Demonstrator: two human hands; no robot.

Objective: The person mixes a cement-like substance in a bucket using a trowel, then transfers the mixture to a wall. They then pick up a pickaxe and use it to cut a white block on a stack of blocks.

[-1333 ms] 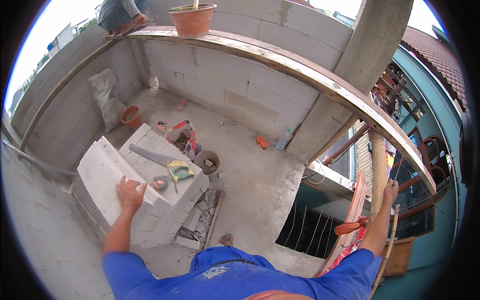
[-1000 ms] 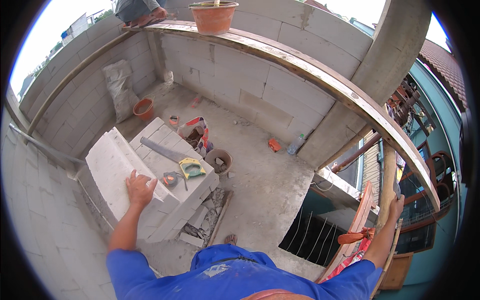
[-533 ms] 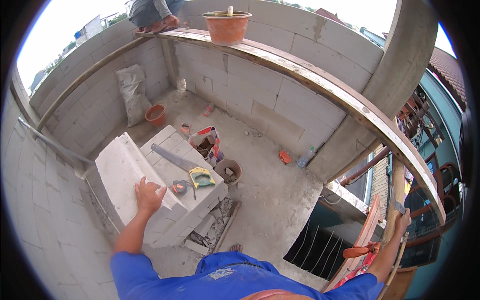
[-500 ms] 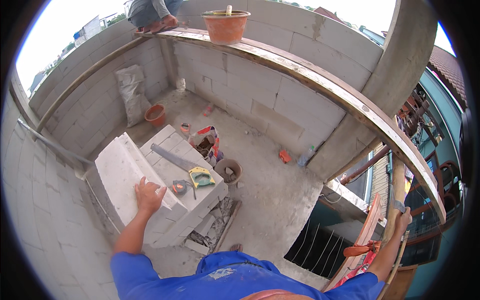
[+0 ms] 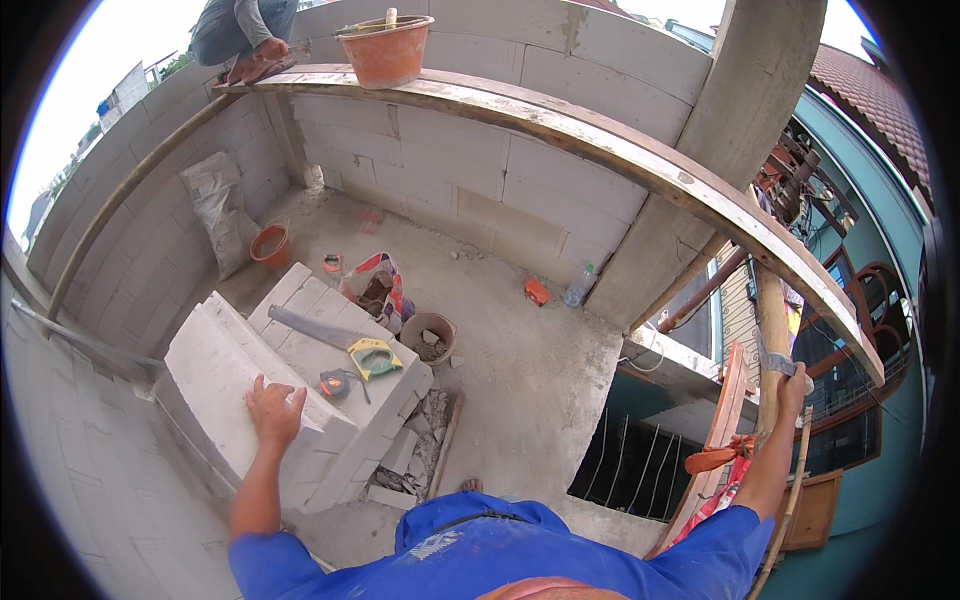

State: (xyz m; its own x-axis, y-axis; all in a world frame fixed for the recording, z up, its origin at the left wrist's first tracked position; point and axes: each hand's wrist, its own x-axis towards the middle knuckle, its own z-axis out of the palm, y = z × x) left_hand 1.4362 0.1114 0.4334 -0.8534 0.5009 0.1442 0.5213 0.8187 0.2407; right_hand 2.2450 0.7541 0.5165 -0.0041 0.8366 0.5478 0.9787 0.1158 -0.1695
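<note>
My left hand (image 5: 276, 411) is over the pale lightweight concrete block (image 5: 218, 375) that lies atop the block stack at left, its fingers apart and nothing in them. Beside that block, a handsaw (image 5: 374, 358) with a yellow and green handle and an orange and black tape measure (image 5: 335, 383) rest on the stacked blocks (image 5: 300, 312). Far to the right, my right hand (image 5: 794, 384) is closed at the upright wooden pole (image 5: 769, 335), around a grey thing (image 5: 775, 362) whose kind I cannot make out.
An opening in the floor (image 5: 630, 455) with bars lies right of my feet. A plank (image 5: 600, 150) crosses ahead, bearing an orange bucket (image 5: 385, 55); a person (image 5: 245, 35) crouches at its far left end. Rubble (image 5: 420, 440) and a mortar bucket (image 5: 430, 338) lie beside the stack.
Most of the scene has shifted left in the picture as my view turned. My left hand stays by the block, and my right hand is still at the pole.
</note>
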